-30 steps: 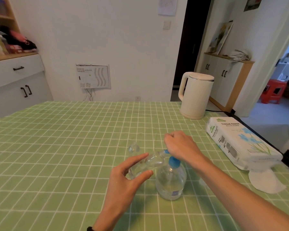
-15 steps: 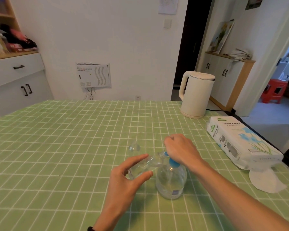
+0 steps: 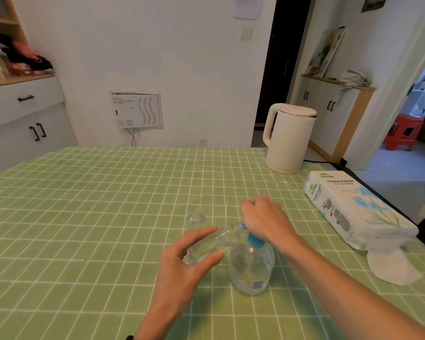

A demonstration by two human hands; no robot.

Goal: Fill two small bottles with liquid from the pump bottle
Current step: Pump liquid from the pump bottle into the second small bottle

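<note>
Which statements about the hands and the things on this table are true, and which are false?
1. The left hand holds a small clear bottle tilted, its mouth at the blue nozzle of the pump bottle. True.
2. The right hand is open and holds nothing. False: it is curled over the pump bottle's head.
3. A white kettle stands at the far right of the table. True.
4. The tissue paper pack lies left of the pump bottle. False: it lies to its right.
</note>
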